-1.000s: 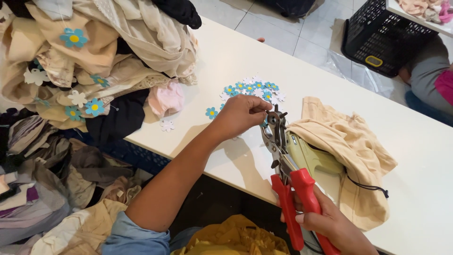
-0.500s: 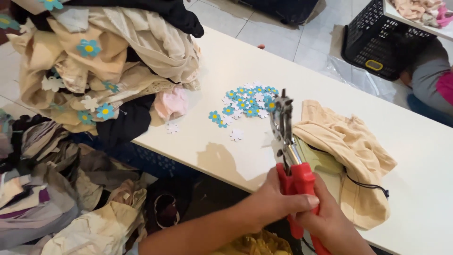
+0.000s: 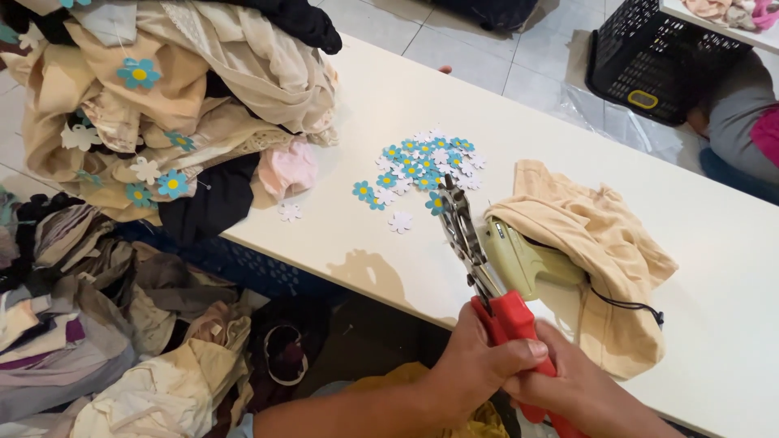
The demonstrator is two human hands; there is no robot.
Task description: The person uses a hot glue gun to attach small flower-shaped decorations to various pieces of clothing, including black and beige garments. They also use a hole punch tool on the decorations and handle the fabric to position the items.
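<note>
Both hands, left hand (image 3: 475, 365) and right hand (image 3: 568, 389), clenched around red-handled pliers (image 3: 487, 276), now pulled nearer than before. Just beyond the pliers: green tagging gun (image 3: 523, 259), beige garment (image 3: 600, 243). Past the pliers' tip: flower cutouts (image 3: 422, 162). Farther left: clothes pile (image 3: 162, 97).

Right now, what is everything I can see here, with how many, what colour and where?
Flower cut-outs: many, blue and white, heaped mid-table, a few loose beside the heap.
Pliers-like punch tool: one, metal with red handles, over the near table edge.
Tagging gun: one, pale green, beside the punch.
Folded garment: one, beige, right of the gun, partly over it.
Clothes pile: one, mostly beige and black, flowers attached, far left of the table.
Table: one, white.
Floor clothes: many, mixed colours, lower left.
Crate: one, black, upper right.
Left hand: on the red handles.
Right hand: also on them.
</note>
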